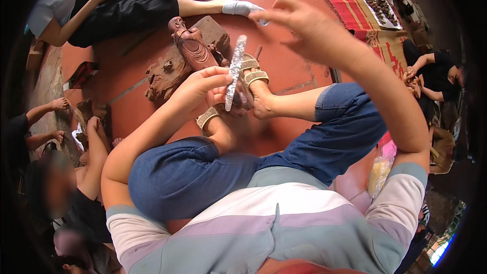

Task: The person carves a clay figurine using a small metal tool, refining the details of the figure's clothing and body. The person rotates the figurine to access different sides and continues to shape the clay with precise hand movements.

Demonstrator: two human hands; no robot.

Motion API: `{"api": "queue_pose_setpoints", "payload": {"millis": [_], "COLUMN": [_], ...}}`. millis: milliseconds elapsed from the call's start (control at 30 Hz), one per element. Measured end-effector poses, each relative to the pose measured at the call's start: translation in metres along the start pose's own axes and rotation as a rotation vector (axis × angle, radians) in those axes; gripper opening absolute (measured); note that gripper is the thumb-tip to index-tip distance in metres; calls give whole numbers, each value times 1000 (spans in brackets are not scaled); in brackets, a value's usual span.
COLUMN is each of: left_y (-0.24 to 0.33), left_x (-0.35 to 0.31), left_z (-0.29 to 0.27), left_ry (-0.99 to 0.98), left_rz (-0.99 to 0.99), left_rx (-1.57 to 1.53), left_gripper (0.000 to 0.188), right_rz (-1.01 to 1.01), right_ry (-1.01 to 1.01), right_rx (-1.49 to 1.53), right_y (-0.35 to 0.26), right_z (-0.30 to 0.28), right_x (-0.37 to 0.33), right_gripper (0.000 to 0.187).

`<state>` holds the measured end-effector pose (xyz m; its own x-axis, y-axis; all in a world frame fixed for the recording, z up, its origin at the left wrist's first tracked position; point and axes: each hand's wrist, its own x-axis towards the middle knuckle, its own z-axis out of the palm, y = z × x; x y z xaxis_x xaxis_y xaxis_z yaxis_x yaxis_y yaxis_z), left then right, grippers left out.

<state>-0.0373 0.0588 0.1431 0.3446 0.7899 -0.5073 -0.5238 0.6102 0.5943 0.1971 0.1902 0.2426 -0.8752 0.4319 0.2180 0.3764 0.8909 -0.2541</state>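
My left hand [205,89] pinches a narrow, stiff-looking strip [236,73], speckled grey and white, between thumb and fingers. The strip stands nearly upright in the air above my feet. Raised to the right and farther forward is my right hand [307,30], slightly blurred, its index finger stretched out and nothing visible in it. Beyond my left hand lies a reddish-brown carved wooden figure [194,48], its rounded head pointing away from me. My left hand and the strip hide part of its lower end, which reaches between my sandalled feet.
Rough wood pieces [170,73] lie beside and under the figure on the red tiled floor [284,66]. A person's socked foot [242,8] stretches in from the far left. A red patterned mat [337,0] with small dark pieces lies at far right. Other people sit along both sides.
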Motion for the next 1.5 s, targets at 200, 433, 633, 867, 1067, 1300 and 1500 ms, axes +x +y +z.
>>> {"api": "queue_pose_setpoints", "payload": {"millis": [200, 433, 633, 867, 1067, 1300, 1500], "left_y": [-1, -34, -71, -82, -83, -85, -80], "left_x": [7, 42, 57, 81, 83, 81, 74], "left_z": [16, -98, -127, -117, -112, -104, -80], "left_ry": [-252, 759, 594, 382, 379, 421, 417], "left_rz": [-240, 451, 52, 173, 234, 271, 369], "left_rx": [269, 601, 101, 3, -95, -145, -91], "left_gripper": [15, 88, 129, 112, 95, 90, 91], "right_rz": [223, 860, 939, 858, 853, 869, 890], "right_ry": [47, 381, 464, 294, 216, 98, 131], "right_rx": [322, 1512, 1724, 1976, 1882, 1849, 1791], "right_y": [-40, -22, -4, -1, -6, -9, -15], "right_z": [121, 193, 226, 254, 255, 243, 235], "right_x": [-53, -90, -56, -11, -6, -9, -20], "right_gripper": [28, 24, 38, 51, 56, 56, 57]}}
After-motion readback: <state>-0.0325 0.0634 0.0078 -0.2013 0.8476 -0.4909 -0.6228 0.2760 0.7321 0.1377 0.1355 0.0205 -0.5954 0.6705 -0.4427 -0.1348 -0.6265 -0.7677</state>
